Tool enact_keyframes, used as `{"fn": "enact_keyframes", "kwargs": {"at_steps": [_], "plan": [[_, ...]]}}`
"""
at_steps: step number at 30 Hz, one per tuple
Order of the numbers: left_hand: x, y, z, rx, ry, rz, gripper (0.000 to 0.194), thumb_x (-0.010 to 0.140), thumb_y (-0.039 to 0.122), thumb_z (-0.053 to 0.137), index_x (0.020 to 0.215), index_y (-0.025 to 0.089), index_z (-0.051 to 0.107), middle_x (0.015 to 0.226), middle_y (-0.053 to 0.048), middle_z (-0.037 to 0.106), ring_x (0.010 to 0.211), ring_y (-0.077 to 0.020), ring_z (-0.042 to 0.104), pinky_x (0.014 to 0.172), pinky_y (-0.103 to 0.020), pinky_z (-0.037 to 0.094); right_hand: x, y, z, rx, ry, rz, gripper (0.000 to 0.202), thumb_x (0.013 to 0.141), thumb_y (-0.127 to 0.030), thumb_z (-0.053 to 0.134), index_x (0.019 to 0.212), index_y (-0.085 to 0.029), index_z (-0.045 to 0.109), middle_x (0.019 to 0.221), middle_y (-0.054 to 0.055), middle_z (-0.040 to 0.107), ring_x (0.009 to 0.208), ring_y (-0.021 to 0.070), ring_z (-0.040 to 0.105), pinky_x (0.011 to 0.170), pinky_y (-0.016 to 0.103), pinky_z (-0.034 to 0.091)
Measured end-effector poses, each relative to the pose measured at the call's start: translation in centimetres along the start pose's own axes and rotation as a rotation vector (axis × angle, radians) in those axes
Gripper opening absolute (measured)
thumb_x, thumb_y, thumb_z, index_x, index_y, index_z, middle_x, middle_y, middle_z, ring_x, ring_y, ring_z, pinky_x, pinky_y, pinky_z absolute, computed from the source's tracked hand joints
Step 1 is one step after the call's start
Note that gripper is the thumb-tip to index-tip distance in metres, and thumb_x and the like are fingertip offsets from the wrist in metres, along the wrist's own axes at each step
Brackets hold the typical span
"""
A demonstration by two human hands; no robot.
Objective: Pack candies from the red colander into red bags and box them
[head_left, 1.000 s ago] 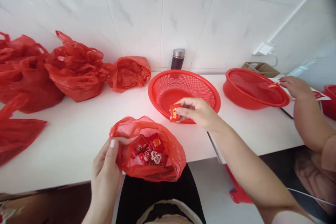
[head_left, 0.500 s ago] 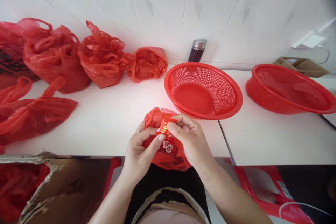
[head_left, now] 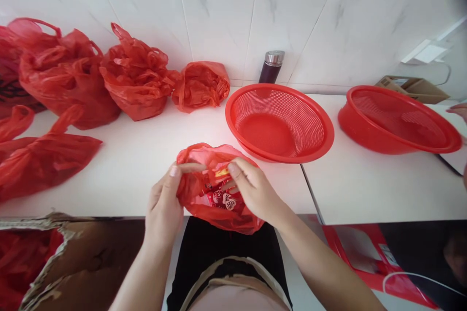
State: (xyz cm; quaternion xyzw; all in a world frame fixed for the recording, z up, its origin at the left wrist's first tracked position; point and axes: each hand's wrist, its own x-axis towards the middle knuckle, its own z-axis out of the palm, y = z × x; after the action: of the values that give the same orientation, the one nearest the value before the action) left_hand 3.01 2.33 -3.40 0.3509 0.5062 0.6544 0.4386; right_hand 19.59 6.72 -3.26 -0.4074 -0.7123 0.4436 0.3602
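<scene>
Left fingers [head_left: 170, 181] pinch the rim of a translucent red plastic bag [head_left: 226, 223]. Right fingers [head_left: 239, 176] in its mouth at small red yellow-printed packet [head_left: 221, 173]; blurred, can't tell if gripped. Dark-red packets [head_left: 226, 200] inside. Beyond: round red perforated basin [head_left: 268, 136], white table [head_left: 127, 155].

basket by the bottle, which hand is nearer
Right: right hand is in front of the basket, at the open red bag; left hand is farther left, holding its rim.

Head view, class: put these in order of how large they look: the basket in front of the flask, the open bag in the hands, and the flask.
1. Basket and open bag: too alike to rank, the bag being nearer.
2. Flask: clearly smallest.
</scene>
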Motion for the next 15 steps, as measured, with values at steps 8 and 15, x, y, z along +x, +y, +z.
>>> {"fn": "enact_keyframes", "kwargs": {"at_steps": [8,15], "plan": [[0.7,0.0,-3.1,0.36,0.181,0.09,0.034,0.078,0.042,0.069,0.105,0.022,0.073,0.082,-0.003,0.068,0.08,-0.0183,0.062,0.074,-0.027,0.049,-2.5,3.7,-2.2,-0.715,-0.368,0.072,0.046,0.087,-0.031,0.061,0.132,-0.025,0.055,0.123,0.01,0.065,0.107,0.0309,0.065,0.088,0.042,0.05],[0.6,0.4,-3.7,0.534,0.14,0.099,0.039,0.085,0.044,0.061,0.12,0.028,0.067,0.105,-0.003,0.071,0.097,-0.0192,0.064,0.089,-0.029,0.048,-1.7,4.4,-0.6,-0.777,-0.305,0.096,0.072,0.081,-0.047,0.068,0.144,-0.025,0.041,0.132,0.013,0.057,0.112,0.033,0.06,0.088,0.043,0.05]]}}
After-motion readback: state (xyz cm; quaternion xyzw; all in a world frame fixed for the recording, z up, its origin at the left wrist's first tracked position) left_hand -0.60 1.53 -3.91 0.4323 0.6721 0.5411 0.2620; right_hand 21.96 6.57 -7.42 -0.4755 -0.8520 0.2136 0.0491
